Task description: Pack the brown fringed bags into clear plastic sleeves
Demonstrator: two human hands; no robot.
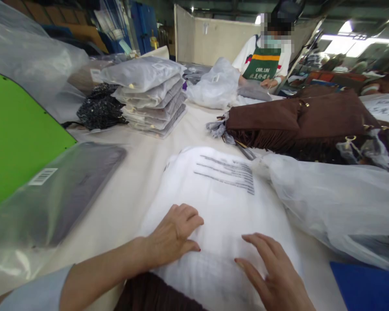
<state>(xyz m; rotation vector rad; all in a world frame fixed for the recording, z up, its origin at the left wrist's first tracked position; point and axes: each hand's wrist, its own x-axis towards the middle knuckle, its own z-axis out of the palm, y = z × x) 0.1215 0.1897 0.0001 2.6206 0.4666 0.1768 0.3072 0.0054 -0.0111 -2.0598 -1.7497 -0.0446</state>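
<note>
At the near edge, dark brown fringe (155,293) is seen beside the near end of a white printed bag (223,203), which is laid flat on the pale desk (131,185). The left hand (173,233) is placed over the bag's left part, its thumb parted from its lightly curled fingers and nothing seen clamped between them. The right hand (272,272) is held over the bag's right part, fingers and thumb spread apart; whether the bag is touched by it cannot be told. A blue panel (368,285) is seen at lower right. To the left, a dark folded item in a clear bag (81,194) is set beside a green board (19,134); to the right, loose clear plastic (330,194) is spread. Beyond, brown fringed pieces (278,116) are piled at right and bagged items (149,97) stacked at left. Farthest off, a green apron (262,62) is worn by a co-worker (246,52).
</note>
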